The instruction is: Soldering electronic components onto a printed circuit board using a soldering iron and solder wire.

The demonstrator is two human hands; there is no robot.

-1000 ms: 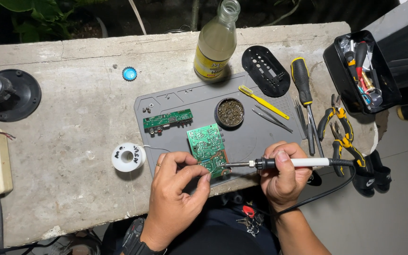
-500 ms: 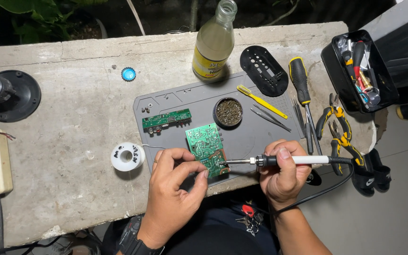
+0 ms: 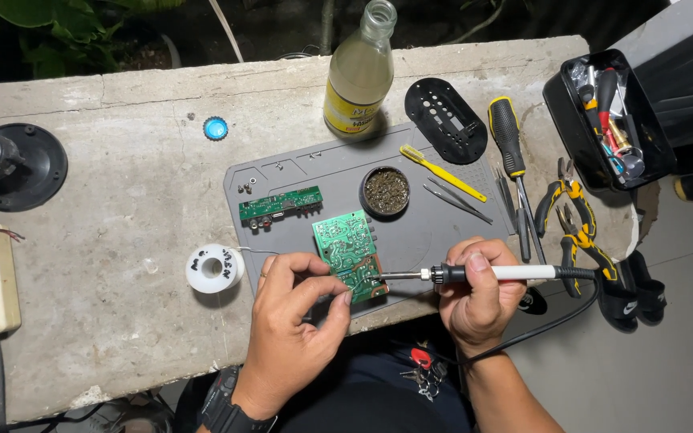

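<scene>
Head view showed the green board (image 3: 348,255) low in the middle of the frame, on the grey mat (image 3: 282,172); the iron (image 3: 475,273) tip touched its lower edge, so soldering seemed under way, not finished; the left hand (image 3: 298,317) pinched solder wire at the board; the right hand (image 3: 479,301) was closed around the iron; spool (image 3: 214,268) lay left, a second board (image 3: 280,207) above.

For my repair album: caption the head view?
Right hand holds a soldering iron to a green board steadied by the left hand.

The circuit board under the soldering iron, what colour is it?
Green circuit board, clearest in the head view.
</scene>
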